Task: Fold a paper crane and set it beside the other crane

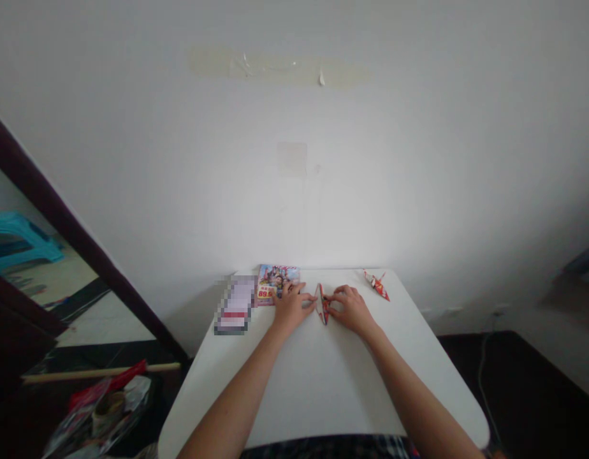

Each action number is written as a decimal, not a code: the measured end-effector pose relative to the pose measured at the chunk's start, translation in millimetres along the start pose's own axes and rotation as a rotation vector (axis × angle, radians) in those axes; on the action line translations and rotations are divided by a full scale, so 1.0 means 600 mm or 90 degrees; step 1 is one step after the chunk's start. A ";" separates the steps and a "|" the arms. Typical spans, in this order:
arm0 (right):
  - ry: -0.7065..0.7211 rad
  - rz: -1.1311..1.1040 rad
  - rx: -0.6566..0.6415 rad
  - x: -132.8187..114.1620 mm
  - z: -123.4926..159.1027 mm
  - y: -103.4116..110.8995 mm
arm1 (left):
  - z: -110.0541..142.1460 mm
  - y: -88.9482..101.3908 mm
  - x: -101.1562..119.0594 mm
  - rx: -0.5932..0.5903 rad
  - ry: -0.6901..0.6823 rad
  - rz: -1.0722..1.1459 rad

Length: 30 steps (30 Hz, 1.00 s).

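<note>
Currently pinching folded printed paper (322,306) between left hand (290,307) and right hand (348,308), grips near-closed; could tear if tugged toward three o'clock.

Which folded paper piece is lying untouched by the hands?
The red-and-white folded piece at the far right of the table; the other piece is between the left hand and right hand.

The white table (323,389) bears printed paper (278,275), 1 phone (238,299), 1 paper crane (379,287).
</note>
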State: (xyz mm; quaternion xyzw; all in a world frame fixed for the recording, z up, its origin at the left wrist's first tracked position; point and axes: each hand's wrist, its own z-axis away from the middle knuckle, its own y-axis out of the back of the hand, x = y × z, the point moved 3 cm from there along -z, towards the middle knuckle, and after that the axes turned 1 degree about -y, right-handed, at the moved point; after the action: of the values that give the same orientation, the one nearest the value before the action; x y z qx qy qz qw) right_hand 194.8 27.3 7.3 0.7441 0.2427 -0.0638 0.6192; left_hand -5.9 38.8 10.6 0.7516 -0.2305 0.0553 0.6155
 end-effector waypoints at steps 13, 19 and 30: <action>0.042 -0.014 -0.008 0.003 0.004 0.002 | -0.001 0.000 -0.001 -0.006 -0.004 -0.005; 0.063 -0.020 -0.005 0.006 0.006 -0.002 | 0.001 0.004 0.000 -0.005 -0.001 -0.008; 0.067 -0.036 -0.005 0.019 0.003 -0.013 | 0.001 0.003 0.001 -0.010 0.002 -0.011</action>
State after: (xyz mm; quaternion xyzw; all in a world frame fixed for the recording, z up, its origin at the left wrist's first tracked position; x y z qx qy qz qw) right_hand 201.5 29.6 -4.7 0.7367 0.2959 -0.0409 0.6066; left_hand -6.1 37.5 12.4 0.7486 -0.2233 0.0497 0.6223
